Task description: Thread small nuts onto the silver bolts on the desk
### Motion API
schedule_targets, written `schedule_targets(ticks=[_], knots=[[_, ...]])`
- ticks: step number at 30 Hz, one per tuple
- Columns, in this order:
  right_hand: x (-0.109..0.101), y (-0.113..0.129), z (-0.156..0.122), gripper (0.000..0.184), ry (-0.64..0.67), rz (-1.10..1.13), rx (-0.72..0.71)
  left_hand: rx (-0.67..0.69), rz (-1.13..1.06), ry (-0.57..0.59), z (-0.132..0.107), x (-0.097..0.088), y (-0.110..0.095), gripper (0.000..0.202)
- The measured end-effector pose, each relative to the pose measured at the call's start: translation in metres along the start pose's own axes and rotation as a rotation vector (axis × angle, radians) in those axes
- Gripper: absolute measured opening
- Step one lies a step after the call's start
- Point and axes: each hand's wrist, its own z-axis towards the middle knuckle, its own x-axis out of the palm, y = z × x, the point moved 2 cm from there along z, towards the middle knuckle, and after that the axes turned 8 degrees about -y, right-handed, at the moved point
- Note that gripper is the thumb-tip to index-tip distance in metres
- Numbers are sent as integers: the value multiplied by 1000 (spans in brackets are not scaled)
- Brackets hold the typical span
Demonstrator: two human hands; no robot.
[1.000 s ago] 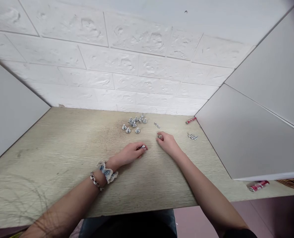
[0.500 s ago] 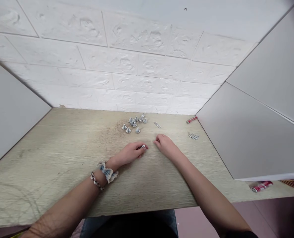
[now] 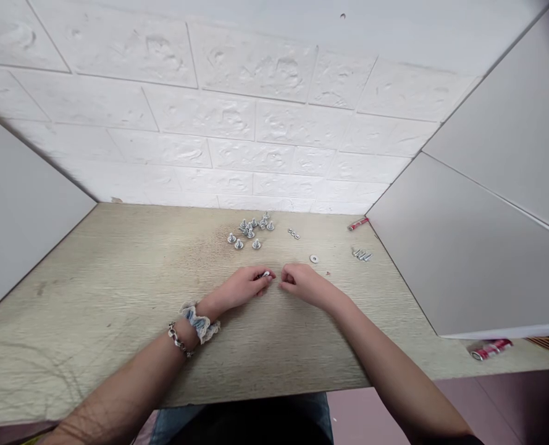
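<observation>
Near the middle of the table, my left hand (image 3: 251,284) is closed around a small silver bolt (image 3: 266,274), mostly hidden by the thumb and fingers. Just to its right is my right hand (image 3: 299,281), its fingertips pinched together and pointing at the left hand with a small gap between them. Whatever the right fingers hold is hidden. A flat washer (image 3: 314,259) lies just beyond the right hand. Farther back are a short row of nuts (image 3: 293,233) and a group of bolts fitted with washers (image 3: 250,230), standing heads down.
Several loose bolts (image 3: 362,254) lie toward the right panel (image 3: 496,247). One red can-like cylinder (image 3: 358,224) rests at the back right corner, another red cylinder (image 3: 491,349) by the front right edge. A white brick-patterned wall (image 3: 232,148) closes off the back.
My right hand has drawn back toward me and closer to the left hand, uncovering the washer. The left hand stays in place with its bolt.
</observation>
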Motion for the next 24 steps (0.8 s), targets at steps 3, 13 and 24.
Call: schedule_targets(ticks=[3, 13, 24], knots=[[1, 1, -1, 3, 2, -11, -43, 6, 11, -8, 0, 0, -1, 37], [0, 8, -4, 16, 15, 59, -159, 25, 26, 10, -1, -1, -2, 34], [-2, 4, -1, 10, -88, 244, -40, 33, 73, 18, 0, -1, 0, 37]])
